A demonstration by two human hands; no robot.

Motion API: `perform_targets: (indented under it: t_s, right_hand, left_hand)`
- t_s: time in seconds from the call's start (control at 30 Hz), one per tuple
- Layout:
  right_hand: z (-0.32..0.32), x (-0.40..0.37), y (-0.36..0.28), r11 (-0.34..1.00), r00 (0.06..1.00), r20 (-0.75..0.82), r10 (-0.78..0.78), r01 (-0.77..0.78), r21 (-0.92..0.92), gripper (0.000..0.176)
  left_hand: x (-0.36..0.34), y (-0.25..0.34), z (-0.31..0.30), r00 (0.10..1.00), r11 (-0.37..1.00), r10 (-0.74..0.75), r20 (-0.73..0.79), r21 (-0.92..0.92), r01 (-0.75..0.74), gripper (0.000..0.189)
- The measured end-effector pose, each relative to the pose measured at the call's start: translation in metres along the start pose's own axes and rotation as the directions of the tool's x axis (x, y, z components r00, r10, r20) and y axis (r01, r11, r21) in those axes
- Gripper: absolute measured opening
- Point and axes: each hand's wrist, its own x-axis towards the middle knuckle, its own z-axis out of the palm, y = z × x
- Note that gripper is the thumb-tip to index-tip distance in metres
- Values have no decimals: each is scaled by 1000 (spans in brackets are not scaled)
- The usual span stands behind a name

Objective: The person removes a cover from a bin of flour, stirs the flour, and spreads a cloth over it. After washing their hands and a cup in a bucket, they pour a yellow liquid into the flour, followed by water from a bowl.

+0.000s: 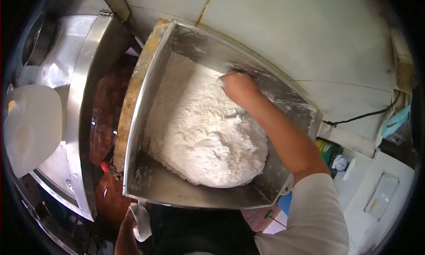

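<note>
A deep metal bin (186,197) holds a large mound of white, lumpy flour-like powder (203,135). My right hand (239,86) is inside the bin, at the mound's upper right edge by the back wall. Its fingers are curled; what they hold, if anything, is hidden. Below the bin's front left corner, my left hand (131,216) has its fingers closed on a white cloth (141,222), beside the dark apron.
To the left stands a metal counter (82,100) with a translucent plastic container (33,126). Tiled wall (301,33) rises behind the bin. A black cable (363,118) and a white lidded appliance (376,188) are at the right. The floor (108,193) is reddish.
</note>
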Motion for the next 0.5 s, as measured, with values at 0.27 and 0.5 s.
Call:
perform_targets:
  t_s: [0.27, 0.5]
  right_hand:
    - [18, 20, -3, 973, 996, 79, -50, 67, -221, 15]
    - [10, 7, 2, 995, 1000, 0, 30, -30, -93, 15]
  left_hand:
    - [4, -23, -12, 998, 999, -51, 23, -1, 51, 15]
    - [-32, 5, 34, 1000, 997, 15, 18, 79, -16, 12]
